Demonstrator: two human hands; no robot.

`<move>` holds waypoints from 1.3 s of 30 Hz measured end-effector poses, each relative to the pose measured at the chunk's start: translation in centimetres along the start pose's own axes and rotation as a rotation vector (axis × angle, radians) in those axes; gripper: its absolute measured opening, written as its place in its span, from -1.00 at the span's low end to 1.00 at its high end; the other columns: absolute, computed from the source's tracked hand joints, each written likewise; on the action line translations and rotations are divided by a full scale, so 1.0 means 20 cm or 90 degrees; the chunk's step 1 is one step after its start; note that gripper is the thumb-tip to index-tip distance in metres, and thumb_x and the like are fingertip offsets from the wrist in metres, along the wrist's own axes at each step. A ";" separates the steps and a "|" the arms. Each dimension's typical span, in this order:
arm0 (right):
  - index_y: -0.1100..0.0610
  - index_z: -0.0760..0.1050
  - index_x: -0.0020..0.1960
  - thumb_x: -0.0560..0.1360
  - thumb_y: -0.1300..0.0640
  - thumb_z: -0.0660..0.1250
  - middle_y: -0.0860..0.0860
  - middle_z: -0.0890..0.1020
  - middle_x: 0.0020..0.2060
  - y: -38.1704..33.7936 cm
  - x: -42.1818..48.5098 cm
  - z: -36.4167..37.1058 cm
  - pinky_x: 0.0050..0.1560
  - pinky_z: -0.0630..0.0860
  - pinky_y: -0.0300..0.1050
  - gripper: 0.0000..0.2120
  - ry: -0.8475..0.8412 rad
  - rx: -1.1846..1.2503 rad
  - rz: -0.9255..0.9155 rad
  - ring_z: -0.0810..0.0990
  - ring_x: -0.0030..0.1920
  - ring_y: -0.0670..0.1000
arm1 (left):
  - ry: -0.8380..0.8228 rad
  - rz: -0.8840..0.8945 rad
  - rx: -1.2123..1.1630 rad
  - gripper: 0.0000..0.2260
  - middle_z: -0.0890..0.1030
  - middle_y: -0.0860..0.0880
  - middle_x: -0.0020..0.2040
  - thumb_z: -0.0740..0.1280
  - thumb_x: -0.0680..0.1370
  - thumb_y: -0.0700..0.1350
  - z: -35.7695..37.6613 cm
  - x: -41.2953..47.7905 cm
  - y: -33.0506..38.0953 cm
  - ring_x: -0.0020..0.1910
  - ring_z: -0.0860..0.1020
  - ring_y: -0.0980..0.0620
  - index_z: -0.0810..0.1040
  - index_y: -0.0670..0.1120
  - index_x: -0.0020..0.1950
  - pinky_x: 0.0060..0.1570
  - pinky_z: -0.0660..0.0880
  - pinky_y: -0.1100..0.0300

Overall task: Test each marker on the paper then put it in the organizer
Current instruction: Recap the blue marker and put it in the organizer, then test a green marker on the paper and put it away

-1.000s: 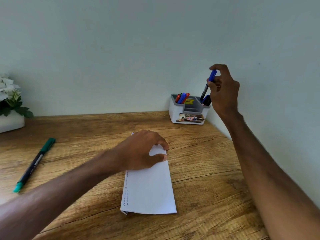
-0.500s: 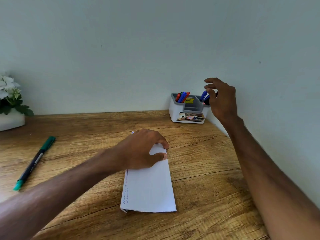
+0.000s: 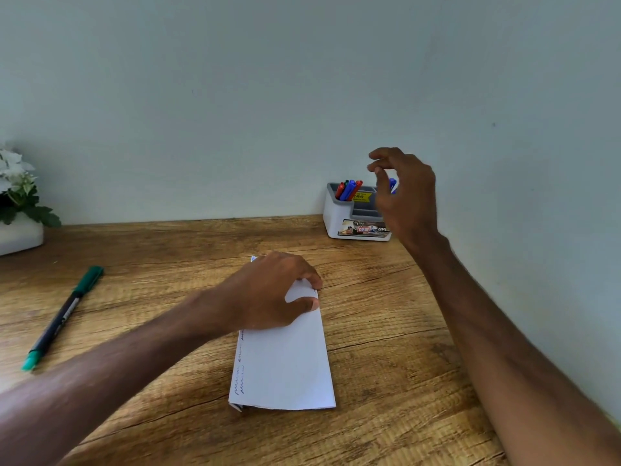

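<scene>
A white and grey organizer stands at the back right against the wall, with several red and blue markers upright in its left slot. A blue marker stands in its right side, partly hidden behind my right hand, which hovers in front of the organizer with fingers apart and empty. My left hand presses flat on the top of a folded white paper with scribbled test lines along its left edge. A green marker lies capped on the desk at the left.
A white pot with white flowers and green leaves sits at the far left by the wall. The wooden desk meets the wall along the back and the right side.
My right hand lowered the blue marker into the organizer's right side, let it go, and has drawn back a little toward me with fingers spread. The left hand has stayed on the paper.
</scene>
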State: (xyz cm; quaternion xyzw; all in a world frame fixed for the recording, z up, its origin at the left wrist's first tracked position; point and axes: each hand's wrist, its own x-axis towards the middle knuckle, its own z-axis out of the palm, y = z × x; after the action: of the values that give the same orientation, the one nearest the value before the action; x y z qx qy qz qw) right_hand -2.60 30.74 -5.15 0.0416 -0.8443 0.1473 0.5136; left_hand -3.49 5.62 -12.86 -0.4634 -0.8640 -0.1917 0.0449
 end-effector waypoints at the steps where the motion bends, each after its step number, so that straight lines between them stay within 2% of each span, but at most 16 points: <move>1: 0.12 0.59 0.22 0.56 0.25 0.40 -0.03 0.74 -0.01 -0.04 -0.01 0.01 0.27 0.53 0.11 -0.76 -0.001 0.007 -0.018 0.69 0.06 -0.03 | 0.001 0.000 0.000 -0.70 0.55 0.21 0.34 0.35 0.59 0.17 0.00 0.00 0.00 0.26 0.44 0.24 0.58 0.16 0.30 0.20 0.44 0.22; 4: 0.12 0.61 0.18 0.54 0.25 0.40 -0.05 0.74 -0.05 -0.17 -0.02 0.04 0.20 0.54 0.12 -0.78 -0.019 0.024 -0.071 0.69 0.03 -0.02 | 0.008 -0.004 0.007 -0.71 0.55 0.21 0.34 0.34 0.59 0.16 0.01 0.00 0.01 0.27 0.44 0.24 0.58 0.16 0.30 0.20 0.41 0.23; 7: 0.14 0.63 0.12 0.53 0.26 0.37 -0.04 0.74 -0.08 -0.30 -0.05 0.06 0.13 0.55 0.12 -0.81 -0.052 0.048 -0.126 0.69 0.01 0.01 | 0.004 -0.001 0.018 -0.72 0.55 0.20 0.34 0.32 0.60 0.15 0.00 -0.01 0.03 0.32 0.45 0.18 0.56 0.16 0.30 0.27 0.45 0.12; 10: 0.14 0.65 0.07 0.52 0.26 0.37 -0.02 0.74 -0.08 -0.41 -0.09 0.08 0.10 0.54 0.01 -0.84 -0.084 0.046 -0.183 0.68 0.01 0.03 | 0.033 0.001 0.008 -0.73 0.56 0.14 0.36 0.34 0.60 0.09 -0.04 -0.04 0.06 0.35 0.47 0.12 0.56 0.11 0.29 0.31 0.46 0.03; 12: 0.15 0.65 0.06 0.52 0.25 0.36 0.00 0.74 -0.07 -0.48 -0.13 0.10 0.08 0.50 -0.06 -0.84 -0.117 0.059 -0.205 0.67 0.02 0.05 | 0.074 -0.004 0.009 -0.76 0.58 0.11 0.34 0.37 0.60 0.05 -0.08 -0.07 0.07 0.32 0.49 0.11 0.58 0.06 0.26 0.29 0.47 0.07; 15: 0.14 0.65 0.11 0.55 0.22 0.32 0.02 0.74 -0.06 -0.60 -0.18 0.12 -0.04 0.57 -0.06 -0.82 -0.172 0.080 -0.225 0.67 -0.01 0.06 | 0.112 -0.034 0.011 -0.86 0.66 0.11 0.21 0.40 0.58 -0.03 -0.17 -0.15 0.05 0.12 0.57 0.16 0.65 0.03 0.12 0.12 0.50 0.21; 17: 0.10 0.64 0.14 0.57 0.19 0.28 0.02 0.74 -0.05 -0.68 -0.23 0.14 -0.11 0.58 -0.06 -0.79 -0.193 0.075 -0.241 0.67 -0.04 0.05 | 0.119 -0.071 0.033 -0.88 0.70 0.11 0.10 0.39 0.57 -0.08 -0.21 -0.24 0.00 -0.02 0.61 0.15 0.69 0.03 0.06 -0.01 0.59 0.13; 19: 0.09 0.63 0.14 0.56 0.20 0.30 0.01 0.73 -0.07 -0.75 -0.27 0.15 -0.17 0.58 -0.07 -0.79 -0.200 0.086 -0.260 0.67 -0.08 0.05 | 0.146 -0.116 0.080 -0.86 0.72 0.11 0.01 0.37 0.55 -0.09 -0.25 -0.33 -0.06 -0.08 0.64 0.10 0.70 0.04 0.04 -0.08 0.62 0.08; 22: 0.11 0.64 0.11 0.51 0.25 0.36 0.01 0.74 -0.11 -0.82 -0.33 0.16 -0.24 0.59 -0.06 -0.80 -0.210 0.109 -0.288 0.69 -0.15 0.05 | 0.232 -0.234 0.152 -0.92 0.70 0.07 -0.08 0.38 0.57 -0.09 -0.33 -0.49 -0.17 -0.13 0.65 0.06 0.63 -0.01 0.04 -0.15 0.58 0.13; 24: 0.11 0.65 0.11 0.52 0.25 0.36 0.01 0.74 -0.10 -0.85 -0.36 0.17 -0.24 0.61 -0.01 -0.79 -0.248 0.125 -0.301 0.69 -0.17 0.05 | 0.259 -0.322 0.228 -0.87 0.67 0.01 -0.15 0.43 0.56 -0.07 -0.39 -0.59 -0.25 -0.21 0.64 0.02 0.57 -0.09 0.04 -0.23 0.52 0.15; 28: 0.11 0.67 0.07 0.50 0.29 0.36 0.00 0.74 -0.07 -0.88 -0.39 0.19 -0.25 0.64 -0.01 -0.79 -0.300 0.174 -0.324 0.70 -0.17 0.02 | 0.190 -0.462 0.260 -0.74 0.52 -0.01 -0.34 0.48 0.53 -0.02 -0.47 -0.70 -0.36 -0.32 0.54 -0.03 0.47 -0.11 -0.20 -0.28 0.46 0.10; 30: 0.10 0.68 0.05 0.49 0.31 0.39 -0.01 0.74 -0.06 -0.89 -0.40 0.18 -0.25 0.64 -0.03 -0.79 -0.300 0.178 -0.332 0.70 -0.18 0.00 | 0.148 -0.509 0.235 -0.70 0.46 0.00 -0.33 0.46 0.54 -0.01 -0.48 -0.72 -0.39 -0.32 0.49 -0.03 0.40 -0.07 -0.23 -0.29 0.43 0.10; 33: 0.09 0.69 0.02 0.46 0.32 0.43 -0.03 0.75 -0.12 -0.90 -0.40 0.18 -0.29 0.62 -0.08 -0.80 -0.292 0.179 -0.323 0.67 -0.26 -0.03 | 0.110 -0.539 0.175 -0.76 0.50 -0.05 -0.22 0.41 0.58 -0.03 -0.50 -0.75 -0.42 -0.21 0.53 -0.08 0.41 -0.09 -0.16 -0.26 0.43 0.07; 36: 0.09 0.71 -0.01 0.43 0.33 0.48 -0.05 0.75 -0.15 -0.91 -0.41 0.17 -0.29 0.50 -0.26 -0.79 -0.284 0.181 -0.322 0.49 -0.33 -0.19 | 0.112 -0.541 0.116 -0.81 0.55 -0.10 -0.14 0.41 0.57 -0.10 -0.52 -0.77 -0.45 -0.17 0.55 -0.09 0.44 -0.11 -0.14 -0.31 0.41 0.07; 39: 0.10 0.71 -0.02 0.43 0.35 0.48 -0.05 0.76 -0.14 -0.91 -0.41 0.17 -0.28 0.46 -0.29 -0.80 -0.287 0.191 -0.326 0.43 -0.30 -0.24 | 0.125 -0.554 0.051 -0.71 0.51 -0.05 -0.25 0.42 0.57 -0.05 -0.52 -0.77 -0.48 -0.30 0.49 -0.01 0.41 -0.08 -0.27 -0.37 0.36 0.14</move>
State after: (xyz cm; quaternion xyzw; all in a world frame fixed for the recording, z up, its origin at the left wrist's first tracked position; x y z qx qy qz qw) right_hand 2.28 11.82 -10.10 0.3573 -0.8674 0.1235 0.3234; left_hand -3.74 -15.06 -9.96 -0.0345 -0.9769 -0.2022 0.0594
